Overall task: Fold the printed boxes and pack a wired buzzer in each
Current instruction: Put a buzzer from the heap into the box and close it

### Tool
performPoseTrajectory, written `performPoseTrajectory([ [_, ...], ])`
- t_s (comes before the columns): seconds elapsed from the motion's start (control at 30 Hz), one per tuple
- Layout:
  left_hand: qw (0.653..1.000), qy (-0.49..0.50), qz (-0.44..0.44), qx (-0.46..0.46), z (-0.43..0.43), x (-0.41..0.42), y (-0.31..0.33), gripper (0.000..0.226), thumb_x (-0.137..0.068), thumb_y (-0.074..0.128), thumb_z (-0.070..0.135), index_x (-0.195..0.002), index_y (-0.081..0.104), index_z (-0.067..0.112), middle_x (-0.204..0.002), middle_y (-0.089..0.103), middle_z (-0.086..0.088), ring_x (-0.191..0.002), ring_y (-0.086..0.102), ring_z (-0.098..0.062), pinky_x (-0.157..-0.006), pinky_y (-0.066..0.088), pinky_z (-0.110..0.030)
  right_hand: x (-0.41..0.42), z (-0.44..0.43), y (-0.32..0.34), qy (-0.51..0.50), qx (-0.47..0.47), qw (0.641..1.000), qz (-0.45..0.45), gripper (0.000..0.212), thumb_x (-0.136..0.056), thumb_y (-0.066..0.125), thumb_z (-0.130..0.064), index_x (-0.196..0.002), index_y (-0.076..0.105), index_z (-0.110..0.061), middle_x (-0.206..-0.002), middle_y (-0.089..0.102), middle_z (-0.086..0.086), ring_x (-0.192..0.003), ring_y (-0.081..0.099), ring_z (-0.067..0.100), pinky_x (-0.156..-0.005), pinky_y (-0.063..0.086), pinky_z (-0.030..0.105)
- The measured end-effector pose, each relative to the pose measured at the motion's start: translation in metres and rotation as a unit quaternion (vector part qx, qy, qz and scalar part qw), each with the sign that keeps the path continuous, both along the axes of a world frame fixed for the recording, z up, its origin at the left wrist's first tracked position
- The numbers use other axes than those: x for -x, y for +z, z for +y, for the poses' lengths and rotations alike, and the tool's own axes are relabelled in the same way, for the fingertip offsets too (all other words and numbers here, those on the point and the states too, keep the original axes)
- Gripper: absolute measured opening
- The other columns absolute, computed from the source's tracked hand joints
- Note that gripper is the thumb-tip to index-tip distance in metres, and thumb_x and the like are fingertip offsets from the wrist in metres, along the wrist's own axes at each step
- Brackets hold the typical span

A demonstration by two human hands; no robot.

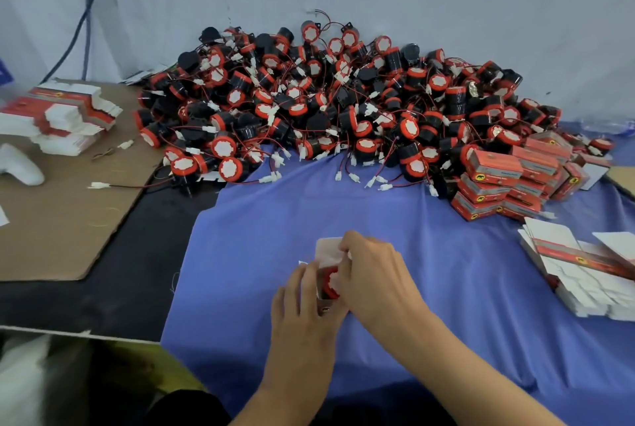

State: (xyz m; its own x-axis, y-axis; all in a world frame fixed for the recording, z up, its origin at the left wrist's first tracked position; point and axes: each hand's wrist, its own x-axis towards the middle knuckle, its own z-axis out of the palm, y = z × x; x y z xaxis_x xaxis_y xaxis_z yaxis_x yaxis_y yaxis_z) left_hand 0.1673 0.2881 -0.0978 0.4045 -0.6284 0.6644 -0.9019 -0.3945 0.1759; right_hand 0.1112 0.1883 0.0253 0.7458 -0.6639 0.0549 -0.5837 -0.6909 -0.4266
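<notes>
My left hand [304, 302] grips a small printed box [326, 253] from the left, its white flap standing open at the top. My right hand [372, 274] presses a red and black wired buzzer [330, 283] into the box's open end. Both hands meet over the blue cloth [429, 253], near its front middle. A large heap of loose buzzers [326, 102] with red wires and white plugs lies at the back. Several closed red boxes [508, 181] are stacked at the right of the heap.
Flat unfolded box blanks [584, 267] lie at the right edge, and another stack of blanks [62, 116] sits on brown cardboard [58, 219] at the left. A white object [20, 164] lies near that stack. Blue cables [86, 6] hang on the back wall.
</notes>
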Motion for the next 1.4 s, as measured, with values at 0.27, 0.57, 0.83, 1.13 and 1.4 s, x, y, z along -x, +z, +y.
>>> performPoseTrajectory([
  [0.27, 0.998, 0.008, 0.063, -0.025, 0.003, -0.002, -0.021, 0.049, -0.092, 0.049, 0.018, -0.137, 0.061, 0.003, -0.140, 0.059, -0.019, -0.129, 0.059, -0.038, -0.096, 0.057, -0.045, -0.006, 0.001, -0.031, 0.139, 0.021, 0.990, 0.028, 0.028, -0.097, 0.043, -0.036, -0.077, 0.058, -0.024, -0.087, 0.059, -0.014, -0.086, 0.045, 0.011, -0.075, 0.038, 0.028],
  [0.57, 0.991, -0.032, 0.112, 0.061, 0.005, -0.004, -0.029, 0.092, -0.088, 0.074, 0.020, -0.159, 0.019, 0.038, -0.155, 0.031, -0.007, -0.136, 0.043, -0.031, -0.096, 0.048, -0.043, -0.003, -0.009, -0.027, 0.136, -0.030, 0.990, 0.033, 0.017, -0.096, 0.050, -0.036, -0.097, 0.064, -0.027, -0.098, 0.061, -0.014, -0.091, 0.054, 0.012, -0.072, 0.049, 0.030],
  [0.83, 0.923, -0.056, 0.371, 0.091, 0.012, -0.001, -0.013, 0.077, -0.092, 0.074, 0.024, -0.151, 0.032, 0.049, -0.160, 0.018, 0.033, -0.146, 0.029, 0.005, -0.107, 0.034, -0.011, -0.014, -0.012, -0.024, 0.133, 0.008, 0.985, 0.108, 0.024, -0.091, 0.050, -0.020, -0.086, 0.073, -0.022, -0.094, 0.064, -0.006, -0.093, 0.054, 0.015, -0.063, 0.042, 0.030],
  [1.13, 0.905, -0.098, 0.405, 0.081, 0.016, -0.003, -0.001, 0.053, -0.099, 0.060, 0.012, -0.141, 0.049, 0.043, -0.143, 0.054, 0.021, -0.135, 0.050, 0.003, -0.102, 0.032, -0.001, 0.002, -0.012, -0.036, 0.216, 0.047, 0.971, 0.089, 0.032, -0.102, 0.044, -0.026, -0.087, 0.072, -0.017, -0.116, 0.040, -0.004, -0.111, 0.032, 0.012, -0.091, 0.035, 0.030],
  [1.4, 0.973, -0.147, 0.140, -0.105, 0.035, -0.007, -0.013, 0.055, -0.073, 0.081, 0.010, -0.125, 0.065, 0.023, -0.157, 0.045, -0.008, -0.139, 0.049, -0.025, -0.102, 0.049, -0.035, 0.019, -0.008, -0.045, 0.148, -0.037, 0.979, -0.135, 0.022, -0.089, 0.062, -0.004, -0.102, 0.050, -0.018, -0.118, 0.031, -0.012, -0.094, 0.049, 0.013, -0.071, 0.053, 0.038],
])
